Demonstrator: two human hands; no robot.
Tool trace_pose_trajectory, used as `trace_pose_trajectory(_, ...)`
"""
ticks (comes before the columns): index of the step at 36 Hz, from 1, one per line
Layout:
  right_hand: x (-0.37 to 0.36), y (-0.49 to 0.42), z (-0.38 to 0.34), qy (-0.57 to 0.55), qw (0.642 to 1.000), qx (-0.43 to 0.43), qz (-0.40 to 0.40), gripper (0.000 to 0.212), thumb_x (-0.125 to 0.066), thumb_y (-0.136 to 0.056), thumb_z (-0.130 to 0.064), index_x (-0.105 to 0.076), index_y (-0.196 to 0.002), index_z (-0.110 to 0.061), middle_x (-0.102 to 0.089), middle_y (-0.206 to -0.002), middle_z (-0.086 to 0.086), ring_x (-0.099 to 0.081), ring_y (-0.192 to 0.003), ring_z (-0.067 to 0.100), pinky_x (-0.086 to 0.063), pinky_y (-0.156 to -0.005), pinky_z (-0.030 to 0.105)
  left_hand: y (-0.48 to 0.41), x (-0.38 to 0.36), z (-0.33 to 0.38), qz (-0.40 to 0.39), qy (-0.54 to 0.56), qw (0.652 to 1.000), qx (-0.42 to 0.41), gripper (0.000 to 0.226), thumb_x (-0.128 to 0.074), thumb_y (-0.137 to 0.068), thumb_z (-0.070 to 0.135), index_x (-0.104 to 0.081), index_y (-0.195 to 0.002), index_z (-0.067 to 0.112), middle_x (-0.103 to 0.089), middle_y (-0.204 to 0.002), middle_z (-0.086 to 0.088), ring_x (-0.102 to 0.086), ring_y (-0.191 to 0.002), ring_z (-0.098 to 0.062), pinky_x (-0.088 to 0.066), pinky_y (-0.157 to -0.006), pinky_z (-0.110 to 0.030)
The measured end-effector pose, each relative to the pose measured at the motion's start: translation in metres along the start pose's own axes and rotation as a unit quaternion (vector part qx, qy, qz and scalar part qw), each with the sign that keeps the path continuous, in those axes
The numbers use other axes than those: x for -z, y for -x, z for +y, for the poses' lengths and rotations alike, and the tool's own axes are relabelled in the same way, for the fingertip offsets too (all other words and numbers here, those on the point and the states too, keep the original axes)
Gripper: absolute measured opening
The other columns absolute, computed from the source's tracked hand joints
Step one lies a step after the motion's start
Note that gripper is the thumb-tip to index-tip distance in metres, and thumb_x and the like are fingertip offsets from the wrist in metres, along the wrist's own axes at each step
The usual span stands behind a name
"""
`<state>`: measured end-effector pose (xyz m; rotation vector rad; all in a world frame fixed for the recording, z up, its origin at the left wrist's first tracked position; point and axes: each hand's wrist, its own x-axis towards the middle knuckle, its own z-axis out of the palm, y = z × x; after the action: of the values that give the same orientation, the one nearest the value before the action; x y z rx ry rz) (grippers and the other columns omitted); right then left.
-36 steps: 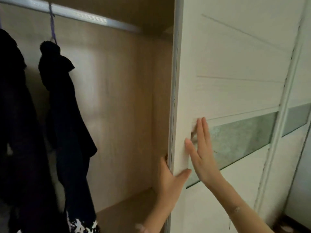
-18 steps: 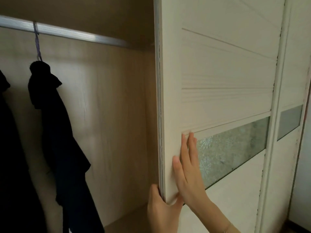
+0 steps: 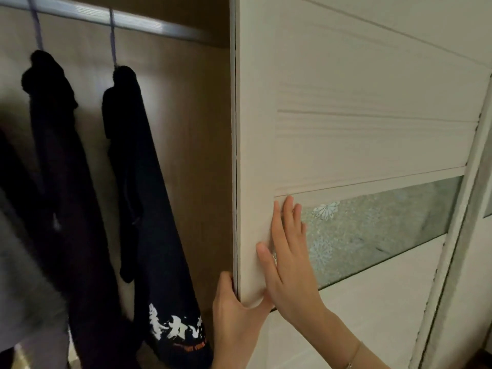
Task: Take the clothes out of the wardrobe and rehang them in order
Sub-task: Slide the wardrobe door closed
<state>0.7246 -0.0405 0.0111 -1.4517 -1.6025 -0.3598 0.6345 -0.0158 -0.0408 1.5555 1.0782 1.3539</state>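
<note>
The white sliding door (image 3: 359, 129) fills the right side, crossed by one frosted, flowered glass strip (image 3: 378, 230). The right hand (image 3: 290, 265) lies flat on the door's face near its left edge, fingers straight and close together, thumb held apart. Lower down, the left hand (image 3: 234, 315) grips that same edge, thumb on the front, its other fingers hidden behind the door. Inside the open wardrobe (image 3: 191, 129), two dark garments hang side by side from the rail (image 3: 149, 21): the left garment (image 3: 61, 161) and the right garment (image 3: 143, 187), which has a white print near its hem. At the lower left corner a grey cloth (image 3: 24, 275) is cut off and blurred.
</note>
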Motion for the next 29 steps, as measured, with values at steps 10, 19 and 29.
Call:
trace_pose_trajectory(10,-0.045,0.012,-0.068,-0.023,0.994,0.105,-0.001,0.056,-0.014,-0.100,-0.042,0.010,-0.149,-0.030,0.013,-0.158,-0.015,0.012,-0.146,0.019,0.005,-0.118,0.039,0.018,0.096,-0.014,0.090,-0.050,0.995,-0.008,0.051,-0.089,-0.051,0.027,-0.052,-0.085,0.036,-0.065,-0.085,0.011,-0.064,-0.080,0.001,-0.050,-0.063,-0.013)
trace_pose_trajectory(19,-0.096,0.023,-0.147,-0.018,0.983,0.179,0.045,0.058,-0.023,-0.099,-0.036,-0.007,-0.151,-0.018,0.001,-0.160,-0.007,0.000,-0.147,0.028,-0.004,-0.119,0.048,0.043,0.184,-0.020,0.271,-0.148,0.948,-0.083,0.061,-0.067,-0.048,0.060,-0.042,-0.104,0.055,-0.047,-0.112,0.037,-0.048,-0.104,0.019,-0.044,-0.073,-0.007)
trace_pose_trajectory(29,-0.146,0.035,-0.244,-0.043,0.975,0.209,0.055,0.057,-0.026,-0.098,-0.035,-0.012,-0.150,-0.018,0.001,-0.160,-0.009,0.000,-0.148,0.020,-0.001,-0.119,0.045,0.061,0.285,-0.020,0.402,-0.370,0.823,-0.154,0.064,-0.050,-0.073,0.065,-0.045,-0.121,0.022,-0.047,-0.122,0.007,-0.051,-0.107,-0.009,-0.049,-0.081,-0.025)
